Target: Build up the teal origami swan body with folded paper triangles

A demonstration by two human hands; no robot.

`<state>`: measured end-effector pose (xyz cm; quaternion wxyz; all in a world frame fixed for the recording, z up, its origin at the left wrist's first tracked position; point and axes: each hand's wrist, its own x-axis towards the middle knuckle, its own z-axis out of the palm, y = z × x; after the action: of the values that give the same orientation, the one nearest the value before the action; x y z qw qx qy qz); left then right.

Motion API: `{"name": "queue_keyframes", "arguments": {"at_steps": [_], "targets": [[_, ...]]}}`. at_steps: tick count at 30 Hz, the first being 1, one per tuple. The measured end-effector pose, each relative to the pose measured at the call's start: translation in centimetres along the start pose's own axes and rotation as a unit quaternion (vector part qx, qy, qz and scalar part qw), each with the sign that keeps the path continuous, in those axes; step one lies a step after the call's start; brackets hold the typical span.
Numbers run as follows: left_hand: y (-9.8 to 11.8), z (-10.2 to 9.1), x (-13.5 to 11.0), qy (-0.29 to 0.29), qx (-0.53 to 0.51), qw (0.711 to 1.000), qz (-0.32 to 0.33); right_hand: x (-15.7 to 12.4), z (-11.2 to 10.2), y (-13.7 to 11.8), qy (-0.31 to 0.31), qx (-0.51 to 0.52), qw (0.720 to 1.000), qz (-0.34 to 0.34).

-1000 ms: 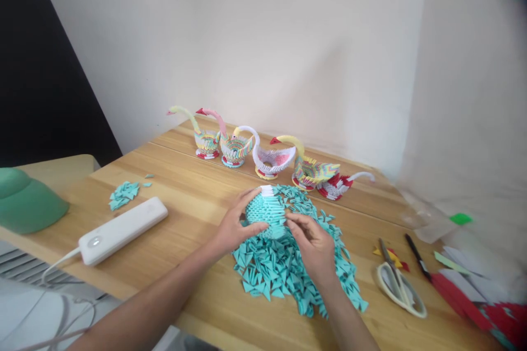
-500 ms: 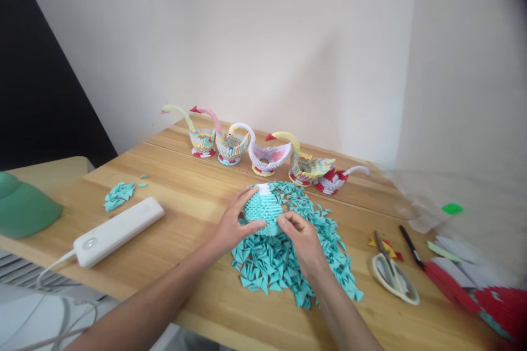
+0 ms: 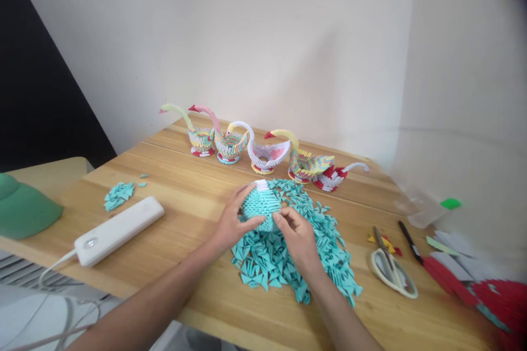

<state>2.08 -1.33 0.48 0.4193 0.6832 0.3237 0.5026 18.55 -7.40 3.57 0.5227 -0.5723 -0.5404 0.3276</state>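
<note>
A rounded turquoise 3D origami piece (image 3: 260, 204), built of folded paper units with a white patch on top, is held over a large heap of loose turquoise paper triangles (image 3: 267, 266). My left hand (image 3: 234, 218) grips its left side, fingers behind and thumb across the front. At the lower right of the piece, my right hand (image 3: 297, 233) has its thumb and forefinger pinched against the surface. Whether a single paper triangle sits between those fingertips is hidden.
Several finished paper swans (image 3: 267, 153) stand in a row at the back. On the left lie a white power strip (image 3: 119, 230), a small triangle pile (image 3: 119, 196) and a green object (image 3: 27, 208). Scissors (image 3: 391, 269), a black pen (image 3: 410, 241) and red paper pieces (image 3: 500, 299) lie right.
Both hands stay on the origami piece with almost the same grip. The right fingertips have shifted slightly left and up along its edge. The view has moved a little.
</note>
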Motion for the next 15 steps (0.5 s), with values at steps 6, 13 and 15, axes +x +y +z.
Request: {"name": "queue_keyframes", "arguments": {"at_steps": [6, 13, 15], "targets": [[-0.08, 0.11, 0.16, -0.008, -0.126, 0.990, -0.061, 0.39, -1.01, 0.14, -0.003, 0.066, 0.998, -0.009], [-0.26, 0.31, 0.08, -0.031, -0.205, 0.975, -0.080, 0.15, -0.84, 0.17, -0.013, -0.090, 0.996, -0.011], [-0.88, 0.53, -0.05, -0.046, -0.216, 0.973, -0.074, 0.06, -0.83, -0.04, -0.016, -0.103, 0.994, -0.019]]}}
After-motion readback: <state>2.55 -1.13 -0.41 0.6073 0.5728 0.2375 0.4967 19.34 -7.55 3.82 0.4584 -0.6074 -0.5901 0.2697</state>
